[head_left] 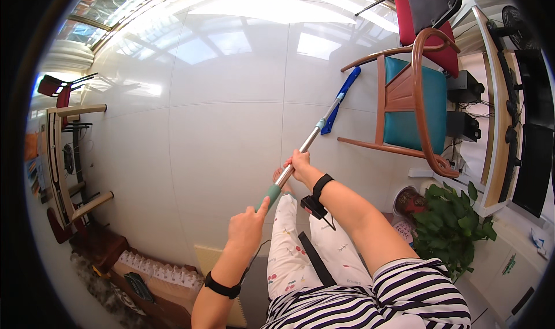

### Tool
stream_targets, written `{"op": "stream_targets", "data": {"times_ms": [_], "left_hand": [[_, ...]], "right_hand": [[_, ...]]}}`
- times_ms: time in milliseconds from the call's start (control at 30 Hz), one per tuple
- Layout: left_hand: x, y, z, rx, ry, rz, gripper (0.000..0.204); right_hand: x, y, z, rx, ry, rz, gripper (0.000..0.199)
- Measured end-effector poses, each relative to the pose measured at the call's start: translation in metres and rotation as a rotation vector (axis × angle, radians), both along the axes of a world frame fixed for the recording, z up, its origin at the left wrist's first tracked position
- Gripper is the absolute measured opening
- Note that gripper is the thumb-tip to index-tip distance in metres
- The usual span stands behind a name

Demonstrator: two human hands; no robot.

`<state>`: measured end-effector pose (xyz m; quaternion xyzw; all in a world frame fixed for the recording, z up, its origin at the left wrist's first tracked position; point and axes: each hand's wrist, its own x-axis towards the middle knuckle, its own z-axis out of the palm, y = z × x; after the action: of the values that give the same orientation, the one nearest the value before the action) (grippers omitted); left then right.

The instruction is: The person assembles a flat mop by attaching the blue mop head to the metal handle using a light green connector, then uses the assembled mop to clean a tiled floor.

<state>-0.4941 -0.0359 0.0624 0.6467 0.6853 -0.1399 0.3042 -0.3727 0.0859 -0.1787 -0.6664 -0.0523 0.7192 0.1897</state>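
I hold a mop with a metal pole (312,136) and a blue flat head (342,98) resting on the glossy white tile floor (219,115). My right hand (298,166) is wrapped around the pole partway down. My left hand (247,228) sits at the pole's green end grip (269,195), index finger stretched along it. Both wrists wear black bands. The mop head lies just left of a wooden chair (413,98) with a teal seat.
A potted green plant (451,228) stands at my right, beside a white desk (494,115) with dark monitors and cables. A red and black chair (430,17) is behind the wooden one. A wooden rack (60,155) and a low box stand at left.
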Motion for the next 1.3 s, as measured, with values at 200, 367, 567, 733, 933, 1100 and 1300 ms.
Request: {"op": "stream_targets", "data": {"times_ms": [200,367,567,733,933,1100,1300], "left_hand": [[-0.060,-0.045,0.091,-0.022,0.124,0.024,0.060],[-0.054,-0.064,0.141,-0.098,0.207,0.118,0.059],[-0.054,-0.008,0.159,-0.017,0.236,0.019,0.052],[-0.048,0.088,0.158,0.081,0.303,-0.246,0.045],[-0.030,0.249,0.137,0.174,0.302,-0.497,0.042],[-0.007,0.371,0.104,0.191,0.267,-0.692,0.040],[0.024,0.470,0.047,0.281,0.172,-0.843,0.044]], "right_hand": [[-0.099,-0.065,0.078,-0.183,0.204,-0.018,0.012],[-0.139,-0.083,0.125,-0.321,0.304,0.196,0.012],[-0.142,-0.032,0.138,-0.237,0.454,0.167,0.009],[-0.118,0.059,0.131,-0.223,0.550,-0.224,0.008],[-0.063,0.210,0.102,-0.195,0.604,-0.555,0.009],[-0.016,0.326,0.090,-0.138,0.624,-0.760,0.013],[0.046,0.417,0.054,0.073,0.460,-0.920,0.014]]}}
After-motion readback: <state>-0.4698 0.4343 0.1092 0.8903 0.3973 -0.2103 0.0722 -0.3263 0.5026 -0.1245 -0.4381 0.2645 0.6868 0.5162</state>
